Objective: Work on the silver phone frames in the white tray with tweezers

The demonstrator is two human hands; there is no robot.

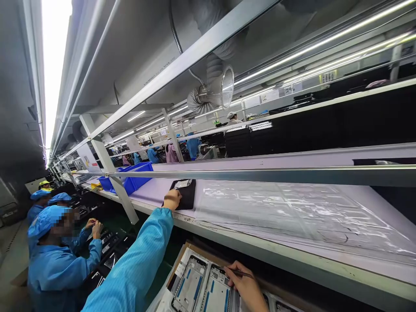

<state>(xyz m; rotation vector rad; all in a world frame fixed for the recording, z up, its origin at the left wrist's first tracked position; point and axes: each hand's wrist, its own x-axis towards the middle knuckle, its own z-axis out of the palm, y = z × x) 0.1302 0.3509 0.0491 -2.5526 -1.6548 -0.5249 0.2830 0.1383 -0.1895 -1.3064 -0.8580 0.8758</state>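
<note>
- The left frame (188, 284) and the right frame (216, 288) sit side by side in a white tray (180, 269), at the bottom middle of the picture.
- Both are long and thin. Their long sides lean, with the top ends up and a bit right, the low ends down and a bit left. Blue strips run the same way.
- The right hand (245, 284) is at the bottom middle. Its fingers grip a thin dark tool (243, 273), which points left, over the top end of the right frame.
- The left hand (172, 199) is near the middle of the picture. Its fingers bend down on a dark pad (187, 200); I cannot tell if they pinch it.
- A small pale piece (183, 183) lies at the pad's top end, its long side going left to right.
- The bench edge (276, 249) slants down to the right, with a dark gap between it and the tray.
- A metal bar (260, 174) crosses above the bench.
- Clear plastic (260, 208) lies flat, right of the pad.
</note>
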